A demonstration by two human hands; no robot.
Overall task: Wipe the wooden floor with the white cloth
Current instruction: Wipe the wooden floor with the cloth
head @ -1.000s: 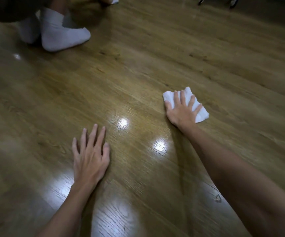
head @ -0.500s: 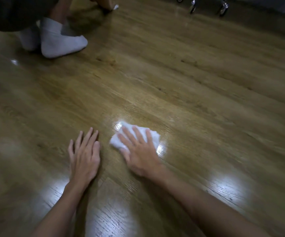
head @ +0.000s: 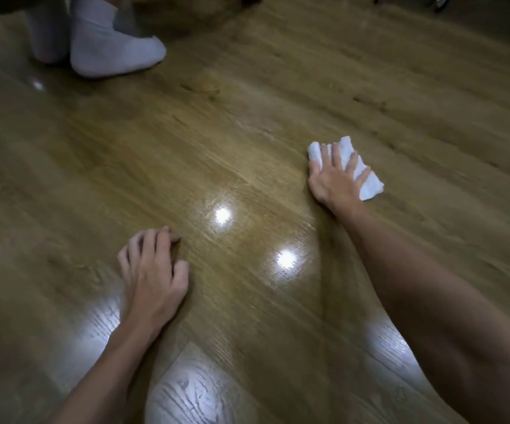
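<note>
A small folded white cloth point(head: 369, 183) lies on the glossy wooden floor point(head: 247, 123) at the right of centre. My right hand point(head: 334, 179) lies flat on top of it with spread, straight fingers, pressing it to the boards; the cloth shows past the fingertips and at the thumb side. My left hand point(head: 152, 270) rests on the floor nearer to me at the left, fingers bent so the tips touch the wood, with nothing in it.
Another person's feet in white socks point(head: 110, 47) stand at the top left. Chair castors point(head: 440, 3) show at the top right edge. Bright lamp reflections point(head: 223, 215) lie on the boards between my hands.
My right hand slid the cloth from beside my left hand out to the right and farther away. My left hand's fingers went from flat to bent, staying in place.
</note>
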